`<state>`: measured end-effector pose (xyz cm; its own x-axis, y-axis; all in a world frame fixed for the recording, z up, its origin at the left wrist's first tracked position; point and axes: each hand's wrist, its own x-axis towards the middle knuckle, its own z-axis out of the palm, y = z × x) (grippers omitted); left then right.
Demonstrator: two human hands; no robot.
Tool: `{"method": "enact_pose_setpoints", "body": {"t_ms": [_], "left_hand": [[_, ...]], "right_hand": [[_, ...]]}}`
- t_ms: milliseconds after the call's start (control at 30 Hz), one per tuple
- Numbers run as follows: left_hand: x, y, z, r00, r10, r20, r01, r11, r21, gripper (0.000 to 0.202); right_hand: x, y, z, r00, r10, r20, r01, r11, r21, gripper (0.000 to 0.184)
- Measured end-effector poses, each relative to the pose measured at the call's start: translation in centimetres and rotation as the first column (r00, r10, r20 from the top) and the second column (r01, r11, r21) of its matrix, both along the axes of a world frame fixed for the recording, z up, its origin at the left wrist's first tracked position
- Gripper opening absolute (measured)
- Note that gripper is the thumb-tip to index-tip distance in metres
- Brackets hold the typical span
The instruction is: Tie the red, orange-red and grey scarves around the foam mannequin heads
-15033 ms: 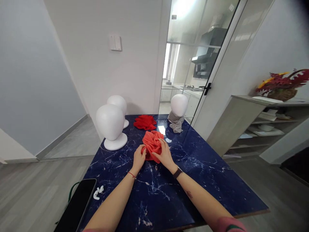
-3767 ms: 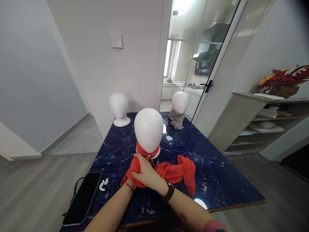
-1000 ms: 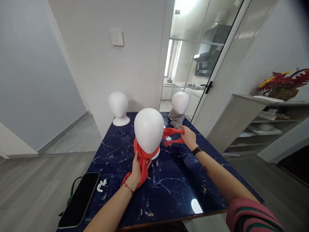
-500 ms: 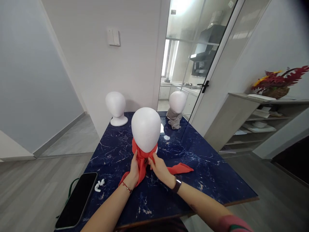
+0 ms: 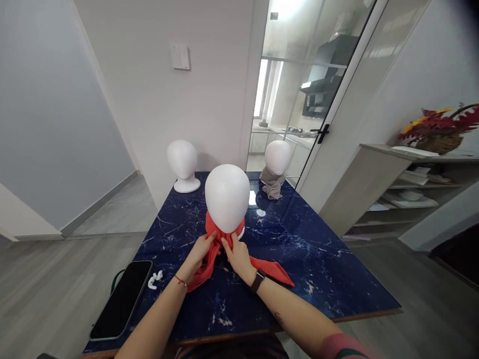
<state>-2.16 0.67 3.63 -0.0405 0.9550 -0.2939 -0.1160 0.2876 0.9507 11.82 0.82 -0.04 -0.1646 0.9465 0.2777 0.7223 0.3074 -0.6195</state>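
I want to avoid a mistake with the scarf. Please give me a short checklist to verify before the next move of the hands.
1. Red scarf wrapped around the neck of the near foam head: ok.
2. Left hand holds one scarf end in front of the neck: ok.
3. Right hand grips the crossing point of the scarf: ok, though the exact finger grip is hidden.
4. Foam head stands upright on the table: ok.
5. Knot already formed: cannot tell.
6. Phone lies apart from the scarf ends: ok.
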Motion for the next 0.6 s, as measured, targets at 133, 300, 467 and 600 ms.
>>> {"method": "enact_pose_setpoints", "body": {"t_ms": [133,300,467,600], "left_hand": [[-3.9,-0.2,1.3,0.980,-0.023,-0.200,0.029,0.999,0.030,0.029],[-7.2,2.6,2.6,0.945,0.328,0.004,-0.328,0.944,0.044,0.014],[-6.1,7.3,3.3,0.875,0.458,0.158,-0.474,0.876,0.089,0.015],[-3.5,6.5,1.9,0.864,0.468,0.183,-0.495,0.856,0.150,0.006]], "right_hand": [[-0.1,0.3,-0.3,0.997,0.014,-0.073,-0.018,0.998,-0.059,0.035],[0.0,0.6,-0.8,0.987,0.048,-0.154,-0.060,0.996,-0.073,0.030],[0.0,0.5,-0.7,0.981,0.055,-0.184,-0.073,0.993,-0.095,0.030],[0.0,0.4,-0.6,0.982,0.057,-0.179,-0.075,0.993,-0.094,0.029]]}}
